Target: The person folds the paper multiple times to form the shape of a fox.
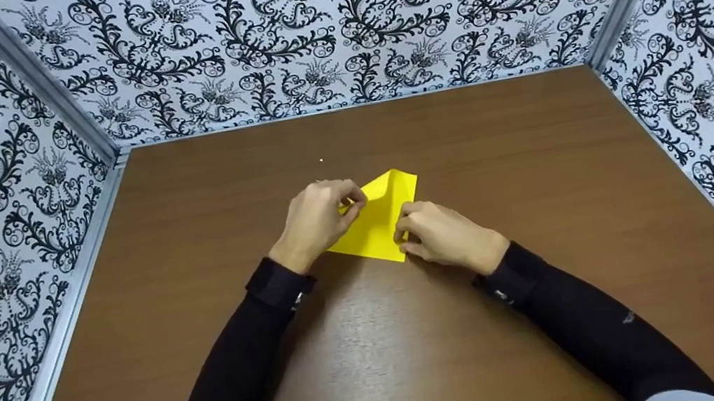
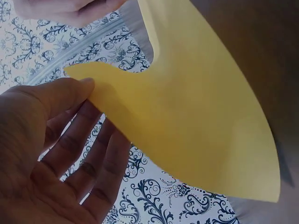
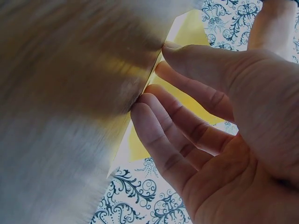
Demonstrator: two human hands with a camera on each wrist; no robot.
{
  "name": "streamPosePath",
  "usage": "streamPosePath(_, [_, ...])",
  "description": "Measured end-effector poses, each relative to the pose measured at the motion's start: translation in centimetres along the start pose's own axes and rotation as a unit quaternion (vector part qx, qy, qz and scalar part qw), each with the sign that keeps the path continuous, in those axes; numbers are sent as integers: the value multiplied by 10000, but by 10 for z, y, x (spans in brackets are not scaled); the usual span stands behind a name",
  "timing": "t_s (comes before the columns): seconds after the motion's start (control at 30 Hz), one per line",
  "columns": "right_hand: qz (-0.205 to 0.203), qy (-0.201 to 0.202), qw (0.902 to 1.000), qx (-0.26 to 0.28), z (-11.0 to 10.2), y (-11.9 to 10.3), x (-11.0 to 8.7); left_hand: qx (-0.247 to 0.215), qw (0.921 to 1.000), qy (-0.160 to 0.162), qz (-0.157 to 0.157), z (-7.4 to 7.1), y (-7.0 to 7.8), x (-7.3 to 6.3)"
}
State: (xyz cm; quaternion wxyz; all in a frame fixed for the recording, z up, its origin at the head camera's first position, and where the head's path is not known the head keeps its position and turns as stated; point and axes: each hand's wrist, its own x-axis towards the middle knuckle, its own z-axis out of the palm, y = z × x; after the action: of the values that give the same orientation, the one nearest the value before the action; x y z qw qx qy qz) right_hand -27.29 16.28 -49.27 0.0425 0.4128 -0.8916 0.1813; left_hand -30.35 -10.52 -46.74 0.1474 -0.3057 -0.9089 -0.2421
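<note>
A sheet of yellow paper [image 1: 378,225] lies near the middle of the table, partly lifted. My left hand [image 1: 320,216] pinches its left part between thumb and fingers. In the left wrist view the paper [image 2: 201,112] bends upward in a curve, with my left thumb on its near face. My right hand [image 1: 443,230] is at the sheet's right edge. In the right wrist view the fingertips and thumb tip of my right hand [image 3: 210,107] press in a row along the paper's edge at the tabletop. A raised crease shows near the paper's top corner.
The brown wooden table [image 1: 382,366] is bounded by panels with black-and-white scroll patterns [image 1: 276,36] at the back and both sides, joined by grey metal posts [image 1: 38,78]. A tiny white speck [image 1: 321,160] lies beyond my left hand.
</note>
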Motion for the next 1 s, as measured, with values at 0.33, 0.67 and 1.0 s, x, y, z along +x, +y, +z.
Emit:
streamPosePath(0.33, [44,93,9999,83,1,0,0,-38,9994,-309,162,7,1,-8])
streamPosePath(0.67, [115,162,9997,147,-1,-2,-2,121,9981,-542,258,10,9,-14])
streamPosePath(1.0, [194,100,9997,101,-2,-5,-1,236,9955,-865,299,19,16,-21])
